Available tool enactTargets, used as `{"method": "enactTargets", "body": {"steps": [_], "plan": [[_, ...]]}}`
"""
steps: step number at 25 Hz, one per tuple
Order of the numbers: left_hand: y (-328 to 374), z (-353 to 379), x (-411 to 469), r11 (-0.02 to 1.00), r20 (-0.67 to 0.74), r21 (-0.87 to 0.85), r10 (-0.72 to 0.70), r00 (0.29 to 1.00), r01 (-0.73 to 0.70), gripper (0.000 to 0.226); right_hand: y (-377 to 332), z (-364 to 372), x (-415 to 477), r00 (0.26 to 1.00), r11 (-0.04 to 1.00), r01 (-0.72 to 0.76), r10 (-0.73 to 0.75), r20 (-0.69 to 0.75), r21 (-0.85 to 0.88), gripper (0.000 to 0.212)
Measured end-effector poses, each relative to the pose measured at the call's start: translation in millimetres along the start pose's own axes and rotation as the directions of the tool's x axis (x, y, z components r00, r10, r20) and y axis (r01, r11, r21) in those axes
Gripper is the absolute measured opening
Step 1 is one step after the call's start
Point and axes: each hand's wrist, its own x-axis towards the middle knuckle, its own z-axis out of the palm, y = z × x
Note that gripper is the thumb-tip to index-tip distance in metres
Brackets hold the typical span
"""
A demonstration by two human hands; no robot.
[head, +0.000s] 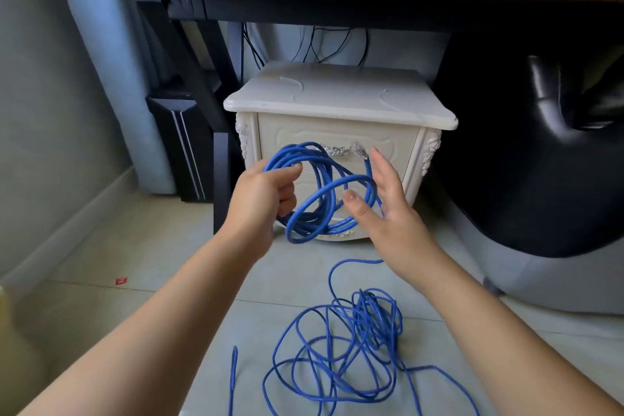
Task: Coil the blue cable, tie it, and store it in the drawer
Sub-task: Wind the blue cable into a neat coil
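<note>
blue cable [324,192], cream nightstand [337,101], black chair [540,162]

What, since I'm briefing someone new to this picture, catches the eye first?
The bright blue cable dominates: several loops gripped in the left hand, in front of the closed drawer of the cream nightstand, the rest tangled on the floor below. The right hand is open at the loops' right side.

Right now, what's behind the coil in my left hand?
The closed drawer front and its silver handle, partly covered by the coil. The drawer's inside cannot be seen.
</note>
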Motion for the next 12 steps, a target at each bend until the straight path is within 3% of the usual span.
{"method": "enactTargets", "body": {"steps": [3,5,8,10,12], "plan": [[-5.4,6.7,-4.5,0.997,0.224,-0.011,-0.078,0.971,0.083,0.026,-0.6,-4.6,6.7,0.999,0.996,-0.008,0.005,-0.038,-0.086,0.083],[-8.7,9.6,-4.1,0.991,0.347,-0.032,-0.111,0.931,0.131,0.034,3.3,-11.2,12.1,0.994,0.992,-0.107,0.109,0.018,-0.073,0.089],[-11.5,11.9,-3.1,0.988,0.439,-0.017,-0.127,0.889,0.150,0.020,14.9,-15.0,17.7,0.961,0.965,-0.259,0.262,0.091,-0.043,0.047],[-9.6,9.9,-5.2,0.984,0.519,0.045,-0.171,0.837,0.173,0.036,17.0,-14.7,18.9,0.948,0.949,-0.314,0.314,0.052,-0.004,0.025],[-8.0,7.8,-7.7,0.980,0.594,0.172,-0.187,0.782,0.104,0.049,16.1,-15.9,19.4,0.952,0.953,-0.303,0.302,-0.053,-0.016,0.015]]}}
